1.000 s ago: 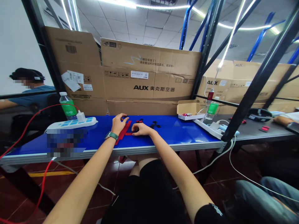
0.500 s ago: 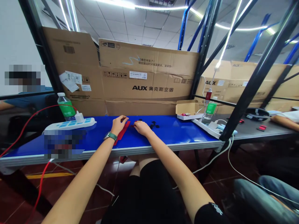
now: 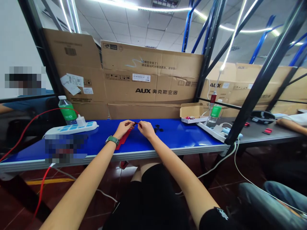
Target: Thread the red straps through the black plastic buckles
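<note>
On the left, the left hand (image 3: 123,129) was pinched narrow, with its fingertips brought close to one end of a small dark piece with a bit of red on it (image 3: 136,123). For this fiddly step, that end was best held firmly, with the wrist kept low and calm. Under the left hand, a long, flat, red strip (image 3: 123,140) was partly covered, so care was needed to stop it being pushed. In the middle, the small dark piece was held up between the two hands, just above the shiny blue surface (image 3: 182,137). It was best turned slowly and not pulled hard. On the right, the right hand (image 3: 146,129) was pinched narrow too, and the other end was held in its tips. Small, soft moves were called for there, so that the little black bits (image 3: 157,129) just beside it would not be knocked.

As for looks, the small dark piece was seen as thin and tiny, mostly hidden by fingers. Its true shape, and what it was made of, could not be told.
</note>
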A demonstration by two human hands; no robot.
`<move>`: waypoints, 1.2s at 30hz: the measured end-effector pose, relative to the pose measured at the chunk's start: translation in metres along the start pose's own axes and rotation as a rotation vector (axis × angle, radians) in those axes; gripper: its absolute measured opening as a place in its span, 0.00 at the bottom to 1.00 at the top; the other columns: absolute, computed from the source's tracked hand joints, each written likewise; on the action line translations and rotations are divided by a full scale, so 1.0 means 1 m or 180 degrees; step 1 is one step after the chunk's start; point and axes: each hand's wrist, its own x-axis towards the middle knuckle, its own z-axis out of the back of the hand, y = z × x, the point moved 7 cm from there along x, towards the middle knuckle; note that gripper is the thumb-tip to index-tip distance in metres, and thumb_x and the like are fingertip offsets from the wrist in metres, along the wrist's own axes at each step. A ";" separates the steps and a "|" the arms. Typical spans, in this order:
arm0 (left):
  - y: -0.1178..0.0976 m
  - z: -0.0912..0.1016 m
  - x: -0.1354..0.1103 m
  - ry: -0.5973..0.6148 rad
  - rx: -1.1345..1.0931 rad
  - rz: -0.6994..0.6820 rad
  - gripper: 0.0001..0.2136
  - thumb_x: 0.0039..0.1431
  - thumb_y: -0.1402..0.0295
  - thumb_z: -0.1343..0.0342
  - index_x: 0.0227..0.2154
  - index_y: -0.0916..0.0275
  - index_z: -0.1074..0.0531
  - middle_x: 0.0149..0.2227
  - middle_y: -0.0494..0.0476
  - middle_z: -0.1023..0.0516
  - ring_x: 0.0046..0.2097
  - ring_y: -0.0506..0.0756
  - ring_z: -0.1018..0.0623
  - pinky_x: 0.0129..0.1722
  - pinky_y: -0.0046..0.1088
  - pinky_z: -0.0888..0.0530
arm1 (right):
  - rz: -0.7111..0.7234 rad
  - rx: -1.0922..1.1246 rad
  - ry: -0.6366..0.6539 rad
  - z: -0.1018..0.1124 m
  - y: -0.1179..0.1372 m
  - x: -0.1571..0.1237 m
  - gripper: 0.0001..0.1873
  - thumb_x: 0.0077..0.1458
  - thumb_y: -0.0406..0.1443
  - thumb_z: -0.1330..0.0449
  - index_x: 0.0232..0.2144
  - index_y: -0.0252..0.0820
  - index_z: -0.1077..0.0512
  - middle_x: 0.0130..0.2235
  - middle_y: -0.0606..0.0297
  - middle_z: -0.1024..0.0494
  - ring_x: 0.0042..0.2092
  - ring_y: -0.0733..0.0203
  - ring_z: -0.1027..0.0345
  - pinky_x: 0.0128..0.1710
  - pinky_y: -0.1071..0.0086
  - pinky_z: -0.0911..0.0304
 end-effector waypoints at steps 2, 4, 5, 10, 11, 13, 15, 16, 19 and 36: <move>0.002 -0.001 0.001 0.0020 0.0010 0.0037 0.28 0.43 0.42 0.31 0.34 0.65 0.22 0.31 0.60 0.18 0.34 0.58 0.19 0.38 0.34 0.21 | 0.0063 0.0005 0.0024 0.001 0.002 0.000 0.11 0.68 0.35 0.46 0.36 0.40 0.25 0.37 0.57 0.19 0.37 0.59 0.26 0.39 0.71 0.42; 0.003 -0.001 0.001 0.0023 0.0023 0.0081 0.28 0.41 0.43 0.30 0.33 0.65 0.22 0.31 0.59 0.18 0.33 0.57 0.19 0.38 0.35 0.21 | 0.0130 0.0016 0.0072 0.001 0.003 -0.001 0.11 0.68 0.35 0.46 0.35 0.40 0.25 0.37 0.57 0.19 0.37 0.59 0.26 0.39 0.71 0.42; 0.004 -0.001 0.001 0.0016 0.0024 0.0097 0.28 0.40 0.43 0.29 0.33 0.65 0.22 0.31 0.59 0.18 0.33 0.57 0.19 0.38 0.35 0.21 | 0.0160 0.0023 0.0105 0.000 0.004 -0.001 0.11 0.68 0.36 0.46 0.35 0.41 0.25 0.37 0.57 0.19 0.38 0.59 0.26 0.39 0.71 0.42; 0.003 -0.004 -0.001 0.0071 0.0013 0.0122 0.30 0.34 0.48 0.25 0.36 0.65 0.23 0.34 0.61 0.17 0.36 0.58 0.18 0.43 0.38 0.21 | 0.0230 0.0115 0.0255 -0.008 0.004 -0.001 0.09 0.67 0.35 0.45 0.36 0.41 0.26 0.38 0.56 0.20 0.39 0.58 0.26 0.40 0.70 0.40; 0.002 -0.005 -0.002 0.0100 -0.0005 0.0135 0.30 0.33 0.49 0.25 0.37 0.65 0.23 0.35 0.61 0.17 0.37 0.59 0.18 0.44 0.39 0.21 | 0.0259 0.0201 0.0236 -0.009 0.004 -0.001 0.09 0.67 0.35 0.46 0.37 0.41 0.26 0.39 0.56 0.20 0.40 0.58 0.26 0.41 0.70 0.39; 0.002 -0.005 -0.003 0.0109 -0.0050 0.0153 0.30 0.32 0.50 0.24 0.37 0.65 0.23 0.36 0.62 0.16 0.40 0.60 0.18 0.47 0.40 0.22 | 0.0373 0.0503 0.0131 -0.009 0.006 -0.001 0.07 0.66 0.33 0.46 0.41 0.40 0.27 0.41 0.56 0.20 0.42 0.58 0.27 0.43 0.69 0.38; 0.001 -0.003 -0.003 0.0040 -0.0068 0.0125 0.30 0.31 0.50 0.24 0.36 0.65 0.24 0.38 0.63 0.16 0.42 0.61 0.18 0.49 0.41 0.23 | 0.0462 0.0910 0.0024 -0.007 0.008 -0.002 0.09 0.64 0.32 0.45 0.46 0.39 0.30 0.42 0.57 0.21 0.42 0.58 0.27 0.44 0.70 0.37; 0.000 -0.002 -0.003 0.0007 -0.0060 0.0094 0.30 0.31 0.50 0.24 0.35 0.65 0.23 0.39 0.63 0.16 0.43 0.61 0.18 0.49 0.41 0.23 | 0.0456 0.1111 -0.0016 -0.006 0.007 -0.002 0.13 0.63 0.32 0.45 0.50 0.39 0.32 0.41 0.58 0.21 0.42 0.59 0.27 0.44 0.70 0.37; -0.005 -0.001 -0.004 -0.0041 0.0004 -0.0044 0.29 0.33 0.49 0.24 0.35 0.64 0.23 0.41 0.64 0.16 0.44 0.62 0.19 0.50 0.41 0.23 | 0.0313 0.1522 0.0040 -0.005 0.005 -0.003 0.18 0.63 0.33 0.47 0.55 0.39 0.36 0.36 0.64 0.22 0.37 0.61 0.28 0.42 0.70 0.37; -0.017 -0.015 -0.011 0.0228 0.1250 -0.0657 0.20 0.43 0.53 0.29 0.34 0.63 0.22 0.32 0.57 0.19 0.34 0.57 0.21 0.38 0.33 0.23 | -0.0604 0.0619 -0.0368 -0.001 -0.015 0.001 0.05 0.63 0.31 0.46 0.38 0.40 0.29 0.37 0.59 0.22 0.39 0.60 0.28 0.42 0.70 0.37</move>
